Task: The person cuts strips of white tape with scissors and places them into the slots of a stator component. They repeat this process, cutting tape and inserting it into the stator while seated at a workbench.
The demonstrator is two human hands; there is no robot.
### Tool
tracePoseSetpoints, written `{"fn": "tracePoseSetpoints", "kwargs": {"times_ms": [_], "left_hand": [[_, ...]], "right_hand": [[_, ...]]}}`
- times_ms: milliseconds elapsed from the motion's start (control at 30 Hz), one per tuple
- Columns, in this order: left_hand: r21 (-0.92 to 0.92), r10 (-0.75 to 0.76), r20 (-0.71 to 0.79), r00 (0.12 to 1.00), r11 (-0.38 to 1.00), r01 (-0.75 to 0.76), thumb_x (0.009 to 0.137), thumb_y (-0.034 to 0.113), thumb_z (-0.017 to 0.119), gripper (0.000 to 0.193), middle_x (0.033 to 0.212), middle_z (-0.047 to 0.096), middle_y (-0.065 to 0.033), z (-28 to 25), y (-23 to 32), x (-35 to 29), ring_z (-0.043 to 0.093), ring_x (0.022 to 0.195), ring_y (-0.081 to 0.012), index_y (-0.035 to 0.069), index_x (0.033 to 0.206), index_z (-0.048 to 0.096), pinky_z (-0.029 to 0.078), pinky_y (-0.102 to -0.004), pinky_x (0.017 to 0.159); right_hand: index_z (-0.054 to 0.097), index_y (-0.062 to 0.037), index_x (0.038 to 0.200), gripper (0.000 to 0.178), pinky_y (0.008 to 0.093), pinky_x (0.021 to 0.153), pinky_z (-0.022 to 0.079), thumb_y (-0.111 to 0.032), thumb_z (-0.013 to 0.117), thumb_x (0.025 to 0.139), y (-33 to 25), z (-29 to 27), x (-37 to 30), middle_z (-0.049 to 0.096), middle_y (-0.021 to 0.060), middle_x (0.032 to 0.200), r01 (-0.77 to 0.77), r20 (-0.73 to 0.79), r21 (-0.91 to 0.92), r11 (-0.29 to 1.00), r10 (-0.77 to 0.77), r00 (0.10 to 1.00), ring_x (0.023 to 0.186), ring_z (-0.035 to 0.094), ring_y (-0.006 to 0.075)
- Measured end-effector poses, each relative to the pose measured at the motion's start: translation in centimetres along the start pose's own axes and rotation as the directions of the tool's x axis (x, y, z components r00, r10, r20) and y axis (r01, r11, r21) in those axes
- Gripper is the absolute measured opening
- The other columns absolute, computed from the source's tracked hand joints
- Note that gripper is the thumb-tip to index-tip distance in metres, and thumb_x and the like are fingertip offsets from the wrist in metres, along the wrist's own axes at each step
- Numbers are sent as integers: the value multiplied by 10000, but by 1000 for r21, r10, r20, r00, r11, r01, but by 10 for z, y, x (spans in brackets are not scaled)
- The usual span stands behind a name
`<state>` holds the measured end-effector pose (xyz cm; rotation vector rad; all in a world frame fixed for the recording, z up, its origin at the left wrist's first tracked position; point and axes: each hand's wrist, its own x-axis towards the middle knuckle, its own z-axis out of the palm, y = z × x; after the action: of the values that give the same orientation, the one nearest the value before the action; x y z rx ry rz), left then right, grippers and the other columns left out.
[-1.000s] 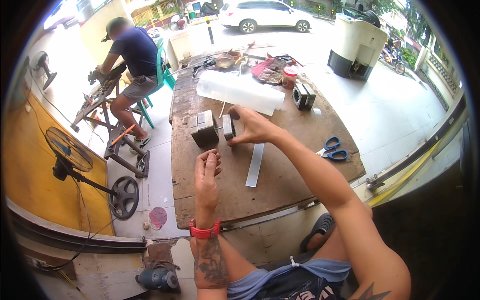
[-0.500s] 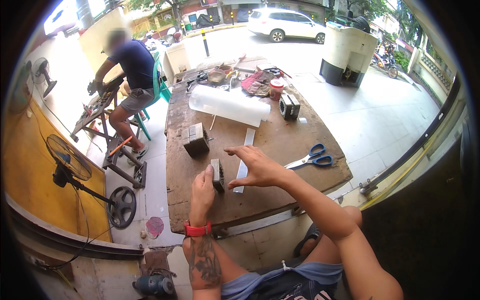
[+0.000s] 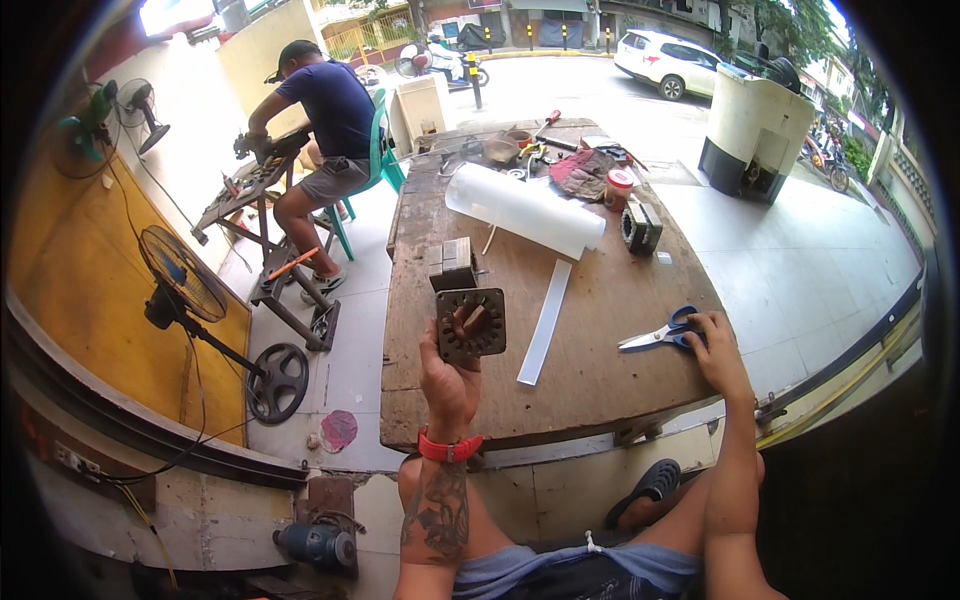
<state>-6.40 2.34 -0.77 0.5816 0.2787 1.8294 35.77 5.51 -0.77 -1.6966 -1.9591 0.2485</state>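
Observation:
My left hand (image 3: 450,388) holds up a square motor stator core (image 3: 455,346) with its slotted round opening facing me; fingertips show inside the bore. At the table's right edge my right hand (image 3: 722,360) has its fingers closed on the blue handles of a pair of scissors (image 3: 652,338), whose blades lie flat and point left. Between the hands lies a narrow translucent plastic strip (image 3: 546,322). Just behind the held core sits a second stator core (image 3: 453,264). A third stator core (image 3: 641,228) stands at the right, near a roll of translucent plastic sheet (image 3: 520,212).
The wooden table (image 3: 600,395) also bears a red-lidded jar (image 3: 618,188), a rag (image 3: 580,178) and assorted tools at its far end. To the left stand a fan (image 3: 180,275) and a seated person (image 3: 330,110) at a small bench. A blue power tool (image 3: 318,545) lies low left.
My left hand has lifted the stator core off the table and turned its opening toward me. My right hand has moved right, from above the strip to the scissors. The view has shifted.

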Motion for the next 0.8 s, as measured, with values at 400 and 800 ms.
{"fn": "tracePoseSetpoints", "kwargs": {"times_ms": [400,800], "left_hand": [[973,-16,-34,999,228,37,1100,333,478,424,1159,631,-195,-12,2,9,604,1073,-325,-57,1187,620,456,-415,998],[888,78,323,943,-370,-274,977,363,710,453,1094,618,-206,36,-30,-34,599,1047,-389,-13,1211,613,502,-458,932]], "right_hand": [[645,-18,1244,305,438,1025,497,-105,689,954,-39,-24,-8,670,184,1237,5,225,-21,1000,0,974,1165,636,387],[630,-57,1274,393,466,1032,432,-126,692,892,-50,-33,-11,717,175,1146,27,305,-240,970,49,951,1143,636,380]]}}
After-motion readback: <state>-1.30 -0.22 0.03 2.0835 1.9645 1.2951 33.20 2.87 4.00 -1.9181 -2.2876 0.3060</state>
